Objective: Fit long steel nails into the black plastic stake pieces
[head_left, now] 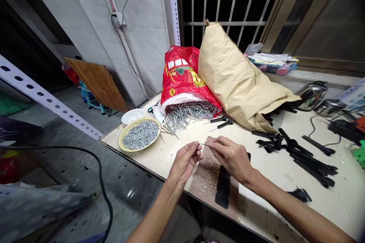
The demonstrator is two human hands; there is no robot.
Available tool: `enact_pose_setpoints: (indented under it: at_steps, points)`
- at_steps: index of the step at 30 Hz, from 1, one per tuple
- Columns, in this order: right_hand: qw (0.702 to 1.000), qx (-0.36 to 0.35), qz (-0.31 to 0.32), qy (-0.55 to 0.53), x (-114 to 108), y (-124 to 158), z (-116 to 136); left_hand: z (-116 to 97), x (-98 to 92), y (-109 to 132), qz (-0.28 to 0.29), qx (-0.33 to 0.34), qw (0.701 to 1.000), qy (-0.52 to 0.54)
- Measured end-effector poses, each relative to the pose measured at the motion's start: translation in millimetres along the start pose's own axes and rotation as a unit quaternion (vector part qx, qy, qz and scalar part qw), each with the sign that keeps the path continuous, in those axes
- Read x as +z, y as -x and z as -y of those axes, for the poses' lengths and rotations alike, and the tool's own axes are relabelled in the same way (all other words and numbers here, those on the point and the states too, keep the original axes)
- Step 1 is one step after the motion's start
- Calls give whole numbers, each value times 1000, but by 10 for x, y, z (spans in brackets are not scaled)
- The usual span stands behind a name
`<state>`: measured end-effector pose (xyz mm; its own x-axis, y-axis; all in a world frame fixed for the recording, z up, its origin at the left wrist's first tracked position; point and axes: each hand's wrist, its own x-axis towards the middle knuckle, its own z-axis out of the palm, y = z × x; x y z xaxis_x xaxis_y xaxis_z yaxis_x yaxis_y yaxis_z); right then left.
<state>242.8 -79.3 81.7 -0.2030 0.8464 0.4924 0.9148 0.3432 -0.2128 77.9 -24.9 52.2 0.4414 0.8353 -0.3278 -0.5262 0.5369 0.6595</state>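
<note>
Over the front of the table, my left hand point(186, 160) is closed, pinching a small metal piece point(198, 144) like a nut between thumb and forefinger. My right hand point(233, 156) grips a thin metal rod point(204, 144) whose tip meets that piece; its far end is hidden in my fingers. A yellow bowl point(122, 146) filled with small silvery metal pieces point(142, 133) stands left of my hands. Behind them, a red bag point(182, 74) lies open toward me, spilling long metal rods point(186, 114). Under my hands is a brown, speckled board point(203, 178) with black flat pieces point(222, 188) along it.
Black plastic parts point(299, 153) lie on the right, and others show at the mouth of a big paper sack point(236, 79). A white bowl point(131, 115) and scissors point(150, 109) sit behind the yellow bowl. Metal kettle point(313, 93) at the back right. The table's front edge runs below my forearms.
</note>
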Motion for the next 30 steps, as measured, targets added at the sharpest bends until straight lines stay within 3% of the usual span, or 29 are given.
enact_pose_setpoints:
  at_steps: [11,18,24,30]
  points:
    - [995,-18,-31,89,-13,85,35,78,60,12,-7,72,991,-114]
    - [986,-16,28,161,2,127,54,152,-13,-43,-29,172,943,-282]
    - [984,-29,40,169,110,176,-25,163,-36,-77,-35,175,918,-354]
    - [994,57,36,88,216,180,-89,168,-76,-125,-14,153,920,-360]
